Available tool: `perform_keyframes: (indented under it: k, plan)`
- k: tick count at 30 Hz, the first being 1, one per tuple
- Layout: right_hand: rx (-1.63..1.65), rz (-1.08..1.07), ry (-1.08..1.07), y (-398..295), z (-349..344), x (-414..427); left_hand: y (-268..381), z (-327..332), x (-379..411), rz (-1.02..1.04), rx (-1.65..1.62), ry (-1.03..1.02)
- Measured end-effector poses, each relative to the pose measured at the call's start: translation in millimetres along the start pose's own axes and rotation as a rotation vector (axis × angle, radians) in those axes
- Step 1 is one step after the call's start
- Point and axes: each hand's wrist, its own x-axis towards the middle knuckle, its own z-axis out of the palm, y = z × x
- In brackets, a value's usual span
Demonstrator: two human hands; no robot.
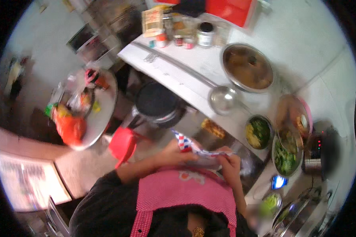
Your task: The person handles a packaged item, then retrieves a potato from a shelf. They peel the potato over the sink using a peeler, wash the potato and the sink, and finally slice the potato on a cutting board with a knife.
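Note:
My left hand (178, 152) grips one end of a thin paper or plastic piece with a red, white and blue checked pattern (185, 142). My right hand (230, 163) pinches its other end, in front of the pink apron (184, 185). Blur hides whether the piece is a bag or a sheet. Just beyond my hands lies a golden-brown food piece (213, 129), below the white counter's edge. A red plastic stool or chair (123, 143) is left of my left hand.
On the white counter (184, 62) are a long-handled metal ladle (224, 99), a lidded pot (247, 67), several jars (206, 35) and a bowl of greens (258, 131). A round black-topped item (157, 99) stands lower. At left, a round table (102, 118) holds bags.

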Motion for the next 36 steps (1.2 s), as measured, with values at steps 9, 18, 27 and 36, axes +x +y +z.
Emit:
perform_keyframes:
  k: [9,18,27,36]
  plan:
    - [-0.111,-0.086,-0.348,-16.1,194.2,36.5,1.4,-81.1,-166.0,0.265,-0.079,0.763]
    - [-0.069,0.105,-0.763,-7.2,302.7,42.7,3.9,-103.8,-281.4,0.242,-0.113,1.071]
    - [-0.104,-0.051,-1.046,-18.9,334.0,63.4,6.2,-92.1,-296.1,0.315,-0.062,1.289]
    - [-0.250,0.132,-0.476,3.5,279.6,139.3,-12.2,-107.0,-247.5,0.388,-0.023,1.170]
